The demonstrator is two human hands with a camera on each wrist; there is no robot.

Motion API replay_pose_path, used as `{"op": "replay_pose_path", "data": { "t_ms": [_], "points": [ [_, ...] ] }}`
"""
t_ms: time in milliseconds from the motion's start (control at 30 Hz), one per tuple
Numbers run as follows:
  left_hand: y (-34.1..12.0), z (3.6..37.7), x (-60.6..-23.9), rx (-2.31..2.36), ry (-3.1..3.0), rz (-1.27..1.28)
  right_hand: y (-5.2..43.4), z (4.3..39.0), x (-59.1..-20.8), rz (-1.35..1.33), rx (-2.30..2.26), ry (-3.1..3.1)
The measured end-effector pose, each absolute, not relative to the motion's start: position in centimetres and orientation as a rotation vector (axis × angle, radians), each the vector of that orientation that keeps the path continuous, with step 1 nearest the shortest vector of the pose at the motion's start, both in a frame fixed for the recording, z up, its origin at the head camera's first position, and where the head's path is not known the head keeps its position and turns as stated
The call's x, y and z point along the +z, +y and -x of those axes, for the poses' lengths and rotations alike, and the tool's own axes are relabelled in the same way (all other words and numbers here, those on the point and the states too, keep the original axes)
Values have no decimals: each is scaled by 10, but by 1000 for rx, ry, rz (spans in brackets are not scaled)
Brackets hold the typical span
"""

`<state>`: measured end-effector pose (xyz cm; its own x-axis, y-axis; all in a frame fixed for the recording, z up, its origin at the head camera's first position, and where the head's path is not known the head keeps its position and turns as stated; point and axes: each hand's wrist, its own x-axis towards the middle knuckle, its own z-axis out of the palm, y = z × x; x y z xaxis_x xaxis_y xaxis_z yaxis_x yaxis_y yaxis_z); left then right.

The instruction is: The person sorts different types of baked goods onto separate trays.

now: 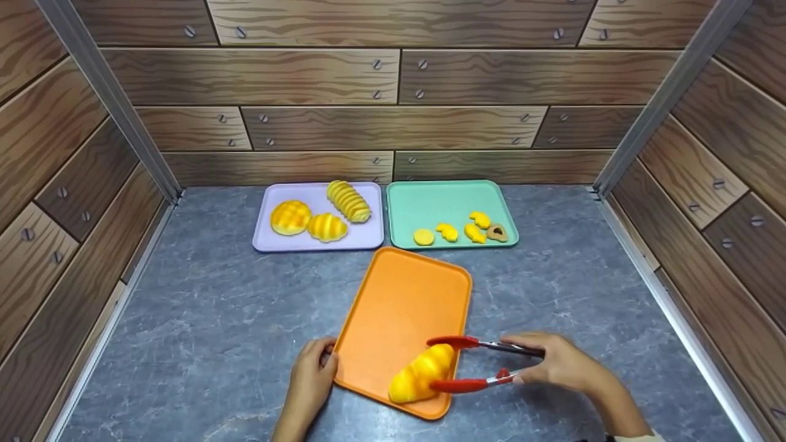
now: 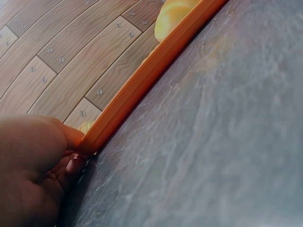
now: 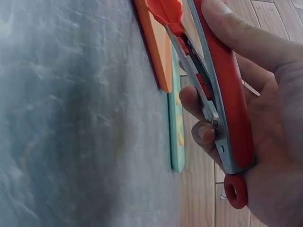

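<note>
An orange tray (image 1: 399,307) lies at a slant in the middle of the table. My left hand (image 1: 312,373) pinches its left edge near the front corner; the left wrist view shows the thumb and fingers at that corner of the tray (image 2: 130,97). With my right hand (image 1: 562,362) I hold red-tipped tongs (image 1: 463,385), whose handle (image 3: 229,99) lies against the palm in the right wrist view. The two tong heads are spread apart, one on each side of a yellow toy croissant (image 1: 420,374) on the tray's near end. Whether both heads touch it I cannot tell.
Behind, a purple tray (image 1: 264,236) bears a round bun (image 1: 290,217), a small croissant (image 1: 327,227) and a ridged long loaf (image 1: 349,201). Beside it a green tray (image 1: 442,199) carries several small cookies (image 1: 424,237). Wood-patterned walls (image 1: 319,126) enclose the grey table (image 1: 215,319).
</note>
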<state>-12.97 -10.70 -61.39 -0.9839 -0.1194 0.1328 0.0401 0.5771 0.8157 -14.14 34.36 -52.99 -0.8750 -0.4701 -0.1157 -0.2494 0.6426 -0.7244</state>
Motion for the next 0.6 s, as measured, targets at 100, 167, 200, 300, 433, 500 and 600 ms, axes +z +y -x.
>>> {"op": "replay_pose_path", "data": {
  "t_ms": [100, 167, 200, 300, 433, 500, 600],
  "points": [
    [-107, 130, -613, -1366, -2636, -71, 341, 140, -537, 596, -1121, 2581],
    [-107, 130, -613, -1364, -2637, -69, 339, 139, -542, 598, -1168, 2587],
    [-106, 130, -613, -1364, -2633, -70, 338, 139, -544, 592, -1186, 2596],
    [-106, 131, -613, -1362, -2627, -71, 333, 137, -550, 547, -1205, 2658],
    [-106, 131, -613, -1355, -2614, -67, 322, 137, -558, 425, -1195, 2805],
    [-106, 131, -614, -1352, -2616, -69, 314, 139, -561, 355, -1191, 2879],
    [-105, 131, -614, -1347, -2622, -72, 302, 142, -564, 264, -1174, 2943]
  ]
}}
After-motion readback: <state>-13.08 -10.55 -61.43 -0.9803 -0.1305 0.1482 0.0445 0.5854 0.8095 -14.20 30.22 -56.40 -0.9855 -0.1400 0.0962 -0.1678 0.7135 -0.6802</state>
